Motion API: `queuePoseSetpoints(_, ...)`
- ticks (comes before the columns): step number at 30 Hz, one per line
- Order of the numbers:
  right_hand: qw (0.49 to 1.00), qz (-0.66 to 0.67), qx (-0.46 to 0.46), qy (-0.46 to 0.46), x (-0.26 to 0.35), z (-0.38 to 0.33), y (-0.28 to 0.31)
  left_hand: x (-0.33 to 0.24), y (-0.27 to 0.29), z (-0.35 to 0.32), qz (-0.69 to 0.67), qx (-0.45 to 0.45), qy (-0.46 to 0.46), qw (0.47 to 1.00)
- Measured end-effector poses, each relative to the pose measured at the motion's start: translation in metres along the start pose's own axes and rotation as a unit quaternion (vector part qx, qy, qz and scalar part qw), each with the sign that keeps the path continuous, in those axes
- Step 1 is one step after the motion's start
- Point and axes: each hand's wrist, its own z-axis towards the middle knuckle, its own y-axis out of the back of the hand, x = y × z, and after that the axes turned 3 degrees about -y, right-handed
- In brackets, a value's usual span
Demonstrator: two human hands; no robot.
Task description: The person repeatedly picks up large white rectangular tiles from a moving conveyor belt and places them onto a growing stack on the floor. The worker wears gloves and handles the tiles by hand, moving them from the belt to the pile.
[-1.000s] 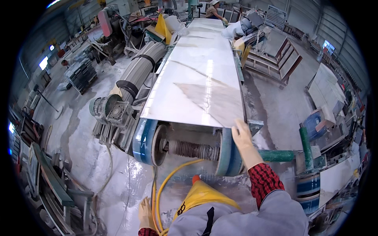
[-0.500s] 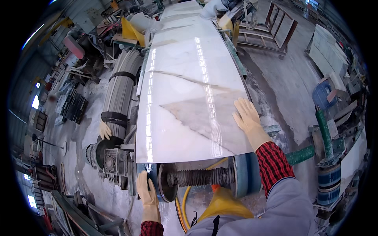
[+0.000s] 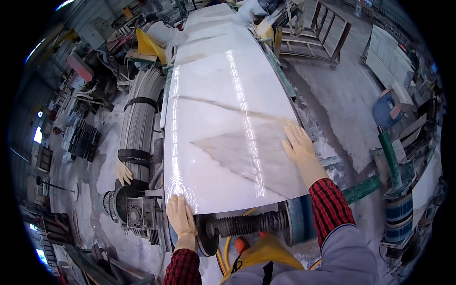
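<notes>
A long, glossy white stone slab [image 3: 223, 166] with brown-grey veins stretches away from me on a conveyor. My left hand [image 3: 181, 223], in a cream glove, is at the slab's near left corner, its fingers extended and its thumb partly hidden. Farther up, along the right edge, my right hand [image 3: 301, 153] lies on the slab in a matching glove, fingers outstretched and palm down. Neither hand is wrapped around anything. Below the slab's near edge, a ribbed spiral roller [image 3: 251, 225] runs between a dark disc and a blue drum [image 3: 301, 222].
A strapped bundle of long grey strips [image 3: 135, 124] stands left of the conveyor, with a glove [image 3: 124, 172] hanging beside a motor [image 3: 135, 214]. On the right are a green pipe [image 3: 362, 190] and a metal rack [image 3: 313, 40]. Yellow hoses [image 3: 221, 266] lie near me.
My left hand has risen from beside the roller to the slab's near left corner. My right hand keeps its place at the right edge. The whole view has shifted slightly.
</notes>
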Motion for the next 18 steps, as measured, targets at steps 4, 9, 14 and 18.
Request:
queuePoseSetpoints(4, 0.999, -0.021, 0.035, -0.028, 0.016, -0.066, 0.025, -0.002, 0.0, 0.002, -0.019, -0.011, -0.002, 1.0)
queuePoseSetpoints(9, 0.998, -0.032, 0.032, -0.037, 0.055, -0.154, 0.078, -0.011, 0.003, 0.006, -0.026, -0.085, -0.034, 0.995)
queuePoseSetpoints(14, 0.99, -0.065, 0.078, -0.093, 0.065, -0.186, 0.097, -0.021, 0.002, 0.004, -0.059, -0.111, -0.004, 0.992)
queuePoseSetpoints(18, 0.99, -0.116, 0.026, -0.078, 0.068, -0.194, 0.086, -0.02, -0.002, 0.001, -0.078, -0.114, 0.01, 0.99)
